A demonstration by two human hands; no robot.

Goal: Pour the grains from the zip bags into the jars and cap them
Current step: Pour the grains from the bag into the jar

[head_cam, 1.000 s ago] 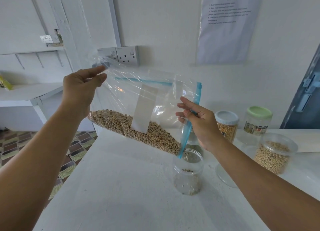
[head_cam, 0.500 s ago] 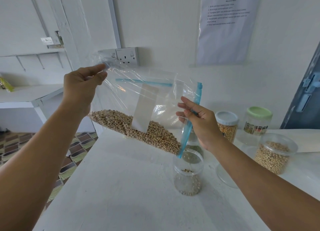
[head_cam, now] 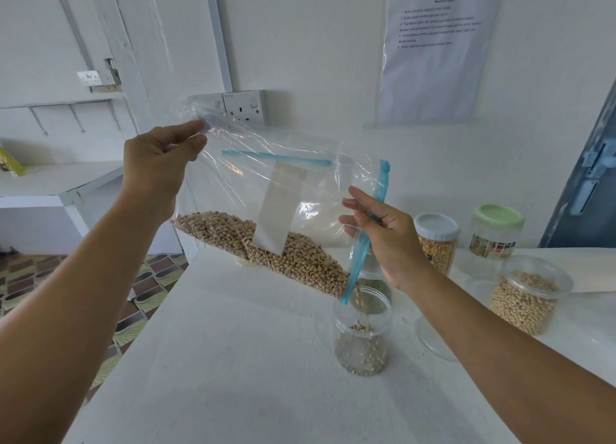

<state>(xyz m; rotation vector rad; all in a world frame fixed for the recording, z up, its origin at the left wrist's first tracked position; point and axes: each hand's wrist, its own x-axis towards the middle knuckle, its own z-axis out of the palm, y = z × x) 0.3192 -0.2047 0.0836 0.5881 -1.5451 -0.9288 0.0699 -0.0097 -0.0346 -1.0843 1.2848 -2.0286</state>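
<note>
A clear zip bag (head_cam: 280, 190) of pale beans (head_cam: 266, 250) hangs tilted above the table, its blue zip edge pointing down to the right. My left hand (head_cam: 156, 163) pinches the bag's upper left corner. My right hand (head_cam: 383, 236) pinches the blue zip edge near the mouth. Directly below the mouth stands an open clear jar (head_cam: 361, 333) with a low layer of beans in it; a few beans are falling into it.
On the white table (head_cam: 233, 360) at right stand an open jar of beans (head_cam: 525, 297), a grey-lidded jar (head_cam: 435, 240), a green-lidded jar (head_cam: 495, 233) and a clear lid (head_cam: 433, 340). Another jar sits behind the bag's mouth. The table's left edge drops to a tiled floor.
The bag has tilted slightly more and beans have slid toward the zip mouth; the layer in the jar has grown a little. Both hands keep their hold.
</note>
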